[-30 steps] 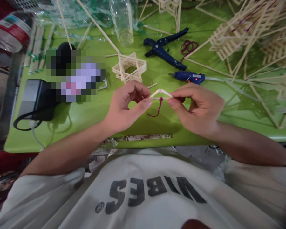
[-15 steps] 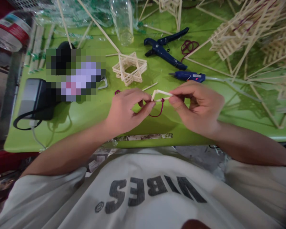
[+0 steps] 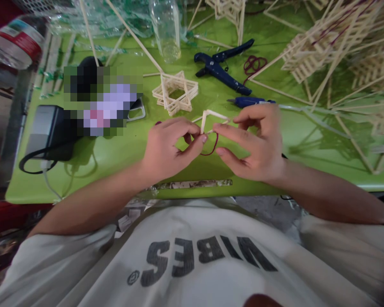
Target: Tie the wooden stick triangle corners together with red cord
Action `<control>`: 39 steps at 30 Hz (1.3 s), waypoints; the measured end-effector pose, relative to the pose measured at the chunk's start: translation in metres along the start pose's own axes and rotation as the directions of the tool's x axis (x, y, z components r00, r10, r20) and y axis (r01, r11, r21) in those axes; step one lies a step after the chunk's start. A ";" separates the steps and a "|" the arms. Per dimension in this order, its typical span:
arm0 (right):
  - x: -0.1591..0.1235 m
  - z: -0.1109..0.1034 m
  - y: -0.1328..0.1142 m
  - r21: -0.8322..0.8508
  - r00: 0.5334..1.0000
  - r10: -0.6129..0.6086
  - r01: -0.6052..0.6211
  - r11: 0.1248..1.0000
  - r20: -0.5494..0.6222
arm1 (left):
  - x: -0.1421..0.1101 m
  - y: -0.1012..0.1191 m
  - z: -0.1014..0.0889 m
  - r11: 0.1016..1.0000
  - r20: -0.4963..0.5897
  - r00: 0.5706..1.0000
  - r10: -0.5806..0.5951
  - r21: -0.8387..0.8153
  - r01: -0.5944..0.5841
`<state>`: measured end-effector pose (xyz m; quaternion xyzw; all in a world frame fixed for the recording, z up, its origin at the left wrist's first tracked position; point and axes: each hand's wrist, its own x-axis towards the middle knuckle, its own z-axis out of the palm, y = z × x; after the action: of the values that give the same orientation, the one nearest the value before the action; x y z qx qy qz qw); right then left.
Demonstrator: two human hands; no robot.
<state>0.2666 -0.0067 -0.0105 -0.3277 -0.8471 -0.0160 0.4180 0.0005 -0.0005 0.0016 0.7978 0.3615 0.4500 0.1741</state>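
Over the green table (image 3: 109,157), both hands meet on a small frame of pale wooden sticks (image 3: 211,115) joined at an angle. My left hand (image 3: 171,145) pinches its left corner between thumb and forefinger. My right hand (image 3: 252,143) pinches the right side, index finger stretched toward the left hand. A dark red thread (image 3: 213,145) tied to the sticks hangs in a loop between the hands.
Behind the hands lie a stick star (image 3: 175,91), blue cutters (image 3: 222,68), a blue glue gun (image 3: 249,101), a coil of red thread (image 3: 253,64) and a clear bottle (image 3: 166,30). Large stick structures (image 3: 333,47) fill the right. A grey box with cable (image 3: 49,132) sits left.
The stick frame has turned so one leg stands more upright. My right hand moved left, closer to the left hand, and its fingers shifted along the sticks.
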 end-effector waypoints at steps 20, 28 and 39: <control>0.002 -0.003 -0.003 0.093 0.989 0.021 -0.034 0.995 0.144 | -0.001 -0.003 0.001 0.998 0.001 0.998 0.060 0.014 -0.060; 0.001 -0.001 -0.004 0.066 0.991 0.022 -0.031 0.997 0.134 | -0.002 -0.008 0.001 0.968 -0.016 0.976 0.217 0.131 -0.213; 0.005 -0.007 -0.007 -0.010 0.994 -0.062 0.061 0.998 -0.087 | 0.003 -0.001 -0.001 0.996 -0.036 0.999 0.004 -0.084 -0.007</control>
<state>0.2657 -0.0111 -0.0002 -0.3022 -0.8378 -0.0462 0.4524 0.0003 0.0024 0.0026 0.7826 0.3433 0.4793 0.1997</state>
